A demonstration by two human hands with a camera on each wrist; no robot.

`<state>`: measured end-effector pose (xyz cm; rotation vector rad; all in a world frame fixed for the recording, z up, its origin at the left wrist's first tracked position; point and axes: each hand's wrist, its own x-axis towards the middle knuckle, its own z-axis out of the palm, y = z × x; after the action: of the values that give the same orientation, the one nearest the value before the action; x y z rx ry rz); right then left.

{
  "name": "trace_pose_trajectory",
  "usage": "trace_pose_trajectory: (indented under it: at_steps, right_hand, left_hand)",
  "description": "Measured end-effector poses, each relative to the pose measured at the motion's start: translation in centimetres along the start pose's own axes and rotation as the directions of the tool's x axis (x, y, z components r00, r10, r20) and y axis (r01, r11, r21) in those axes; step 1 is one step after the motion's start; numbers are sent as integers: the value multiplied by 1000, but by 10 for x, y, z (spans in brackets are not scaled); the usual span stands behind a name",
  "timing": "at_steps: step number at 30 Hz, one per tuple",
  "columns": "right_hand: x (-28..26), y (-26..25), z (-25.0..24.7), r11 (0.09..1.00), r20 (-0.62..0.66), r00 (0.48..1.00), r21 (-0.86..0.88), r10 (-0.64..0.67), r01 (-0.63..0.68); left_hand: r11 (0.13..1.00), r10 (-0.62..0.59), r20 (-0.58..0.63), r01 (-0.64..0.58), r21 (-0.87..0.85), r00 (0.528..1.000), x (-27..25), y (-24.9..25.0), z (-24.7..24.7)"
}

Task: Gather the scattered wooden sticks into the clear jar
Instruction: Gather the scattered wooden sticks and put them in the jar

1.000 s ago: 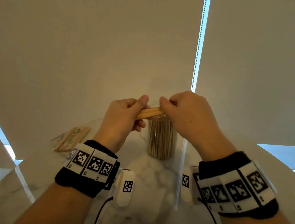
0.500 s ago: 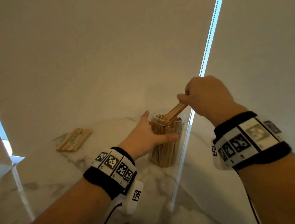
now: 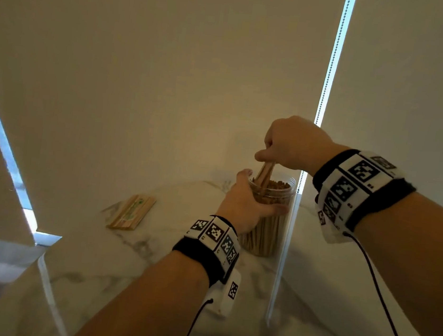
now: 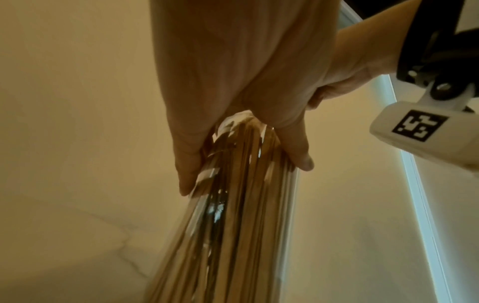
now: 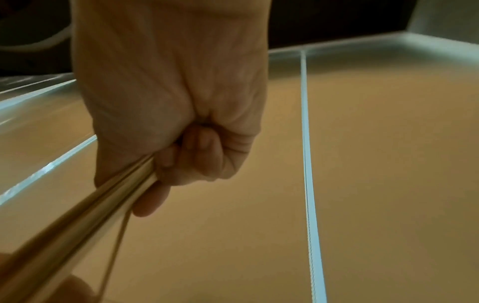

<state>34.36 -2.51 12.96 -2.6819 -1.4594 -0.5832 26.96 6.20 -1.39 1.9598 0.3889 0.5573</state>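
Observation:
A clear jar packed with upright wooden sticks stands on the marble table near the wall. My left hand grips the jar's upper side, thumb across its front; the left wrist view shows that left hand wrapped round the jar. Just above the jar's mouth, my right hand holds a small bundle of sticks, tilted, lower ends inside the opening. In the right wrist view my right hand is curled round the bundle.
A flat pack of sticks lies on the table to the jar's left. Roller blinds close off the back, with a bead chain hanging right behind the jar. A cable trails from my right wristband.
The right hand has taken the bundle from both hands, tipped it and lowered its ends into the jar's mouth. The left hand moved to the jar's side and now holds it.

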Motion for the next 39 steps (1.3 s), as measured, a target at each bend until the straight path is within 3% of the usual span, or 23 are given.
trace_pose_trajectory:
  at_steps: [5, 9, 15, 18, 25, 28, 32, 34, 36, 39]
  right_hand:
    - [-3, -5, 16, 998, 178, 983, 64, -38, 27]
    - [-2, -13, 32, 996, 148, 985, 12, -94, 93]
    - [1, -13, 36, 991, 210, 973, -70, -98, 115]
    - [1, -10, 40, 985, 157, 983, -121, -99, 119]
    - [-5, -5, 37, 983, 132, 978, 111, -161, 146]
    - [-9, -1, 32, 954, 59, 986, 269, -154, 133]
    - [-17, 7, 25, 831, -179, 983, 553, 47, 61]
    - [-20, 12, 20, 773, -214, 960, 634, 179, -3]
    - [-20, 16, 19, 738, -101, 972, 668, 212, -91]
    - [-22, 13, 29, 813, 195, 976, 551, 93, -188]
  left_hand:
    - [1000, 3, 10, -2, -23, 1000, 4, -6, 2]
    - [999, 14, 5, -14, -50, 1000, 8, -10, 2]
    - [998, 4, 27, -3, -57, 1000, 11, -13, 4]
    - [998, -14, 38, 16, -56, 999, 10, -12, 2]
    - [999, 23, 21, -22, -23, 1000, 9, -11, 2]
    - [999, 30, 9, -30, -19, 1000, 10, -13, 3]
    - [1000, 25, 11, -25, -4, 1000, 9, -13, 3]
    - [1000, 23, 7, -23, -1, 1000, 10, -13, 3]
    - [1000, 21, 6, -21, -7, 1000, 10, -13, 3]
    - [999, 8, 23, -7, -37, 1000, 10, -15, 4]
